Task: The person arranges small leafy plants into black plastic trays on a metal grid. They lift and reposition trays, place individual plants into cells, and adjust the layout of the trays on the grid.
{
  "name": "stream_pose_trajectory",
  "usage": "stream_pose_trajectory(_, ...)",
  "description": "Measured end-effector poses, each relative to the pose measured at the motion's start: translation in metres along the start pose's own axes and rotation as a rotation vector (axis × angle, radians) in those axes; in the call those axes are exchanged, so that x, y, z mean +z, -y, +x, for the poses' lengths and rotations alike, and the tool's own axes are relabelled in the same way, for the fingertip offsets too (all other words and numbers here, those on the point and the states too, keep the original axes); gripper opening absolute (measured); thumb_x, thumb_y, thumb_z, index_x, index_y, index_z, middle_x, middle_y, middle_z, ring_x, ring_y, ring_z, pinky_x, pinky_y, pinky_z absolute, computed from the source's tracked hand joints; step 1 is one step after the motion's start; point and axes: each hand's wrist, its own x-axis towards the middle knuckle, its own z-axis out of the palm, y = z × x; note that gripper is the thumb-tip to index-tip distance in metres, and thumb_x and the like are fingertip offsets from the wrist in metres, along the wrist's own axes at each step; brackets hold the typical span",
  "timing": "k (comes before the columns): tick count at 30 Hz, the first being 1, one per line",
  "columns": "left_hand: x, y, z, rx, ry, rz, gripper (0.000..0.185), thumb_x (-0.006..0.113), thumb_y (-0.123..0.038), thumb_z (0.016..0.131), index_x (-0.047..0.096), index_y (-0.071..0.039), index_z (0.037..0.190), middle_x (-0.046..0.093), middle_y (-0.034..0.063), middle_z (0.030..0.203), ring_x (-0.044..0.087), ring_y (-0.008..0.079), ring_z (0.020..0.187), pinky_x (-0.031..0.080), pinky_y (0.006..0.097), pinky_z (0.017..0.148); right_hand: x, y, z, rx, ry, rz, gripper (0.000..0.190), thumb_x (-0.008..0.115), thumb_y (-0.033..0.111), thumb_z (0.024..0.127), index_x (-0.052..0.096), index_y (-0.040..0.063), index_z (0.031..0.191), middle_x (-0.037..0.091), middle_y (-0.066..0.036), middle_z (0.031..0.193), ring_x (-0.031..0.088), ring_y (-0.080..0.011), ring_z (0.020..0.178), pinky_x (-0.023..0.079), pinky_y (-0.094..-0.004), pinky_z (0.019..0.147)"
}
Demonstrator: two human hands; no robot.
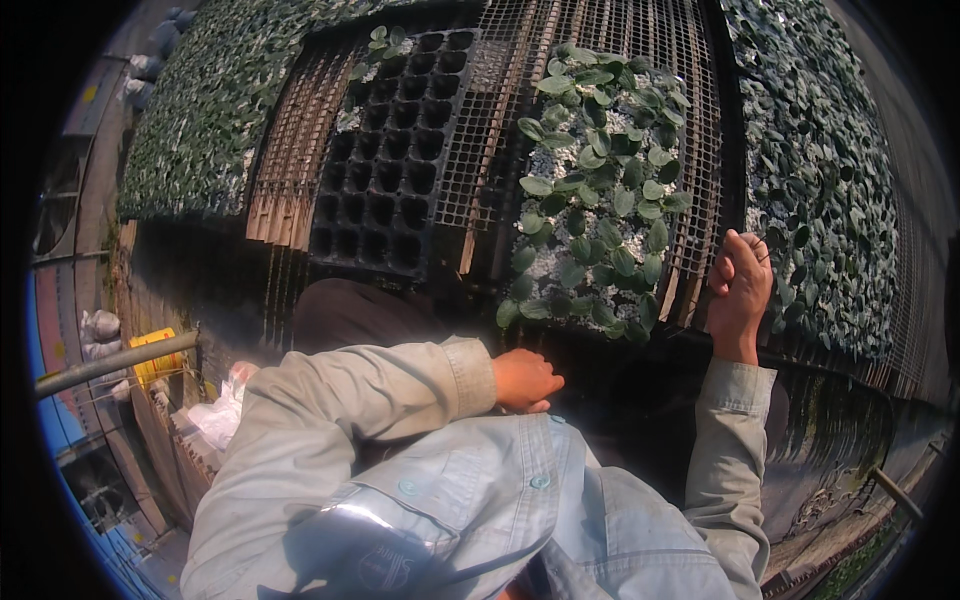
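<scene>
My left hand (527,381) is loosely curled in front of my body, just below a tray of leafy seedlings (600,187) set in white granular material. Its fingertips are partly hidden, so I cannot tell whether it holds anything. My right hand (741,289) is raised beside that tray's lower right corner, fingers bent, thumb and forefinger close together. Something thin and dark shows at its fingertips, too small to name. Left of the seedlings lies a black plastic cell tray (388,176), mostly of bare cells, with a small seedling (388,43) near its top.
Dense seedlings (817,172) cover the bench at right, and more seedlings (202,127) spread at upper left. Black plastic mesh (480,150) lies over wooden slats. A metal pipe (120,364), a yellow container (156,352) and a white plastic bag (220,409) are at lower left.
</scene>
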Motion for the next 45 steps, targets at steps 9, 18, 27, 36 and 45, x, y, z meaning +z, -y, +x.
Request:
stream_pose_trajectory(9,0.001,0.0,-0.001,-0.005,-0.008,0.007,0.033,0.063,-0.032,0.085,0.057,-0.002,0.099,0.063,0.0168,0.089,0.062,0.036,0.089,0.051,0.0477,0.074,0.002,0.0,-0.001,0.005,-0.001,0.007,0.015,0.064,0.006,0.09,0.049,0.009,0.092,0.051,0.002,0.069,0.041,-0.0034,0.05,0.029,-0.0179,0.039)
stream_pose_trajectory(18,0.0,0.001,0.0,0.007,-0.009,0.005,0.033,0.062,-0.032,0.086,0.056,-0.002,0.098,0.063,0.0171,0.09,0.062,0.0363,0.09,0.051,0.0475,0.075,0.006,0.0,-0.002,0.013,0.006,0.003,0.014,0.064,0.007,0.09,0.05,0.008,0.092,0.052,0.001,0.071,0.04,-0.0031,0.049,0.029,-0.0176,0.038)
stream_pose_trajectory(27,-0.007,-0.003,0.002,0.01,0.026,-0.028,0.036,0.062,-0.034,0.087,0.056,-0.001,0.101,0.063,0.0177,0.091,0.062,0.0367,0.091,0.051,0.0476,0.077,0.0,-0.008,0.005,0.031,-0.054,-0.245,0.019,0.067,0.015,0.088,0.051,0.008,0.096,0.054,0.001,0.078,0.04,-0.0018,0.051,0.028,-0.0165,0.04)
stream_pose_trajectory(36,-0.025,-0.013,0.004,0.074,-0.017,-0.091,0.04,0.061,-0.035,0.088,0.056,0.001,0.105,0.064,0.0183,0.089,0.063,0.0364,0.09,0.05,0.0472,0.077,-0.042,-0.066,0.039,-0.312,-0.072,-1.132,0.053,0.059,0.037,0.088,0.048,-0.003,0.122,0.063,-0.025,0.1,0.062,-0.0355,0.089,0.048,-0.0396,0.082)
stream_pose_trajectory(45,-0.153,0.001,-0.033,0.008,-0.464,-0.462,0.036,0.06,-0.032,0.093,0.06,0.0,0.109,0.068,0.0123,0.09,0.066,0.0217,0.08,0.051,0.0325,0.072,-0.06,-0.11,0.054,-0.643,-0.201,-1.519,0.028,0.056,0.025,0.093,0.053,0.005,0.112,0.063,-0.017,0.104,0.064,-0.0386,0.089,0.052,-0.0435,0.069)
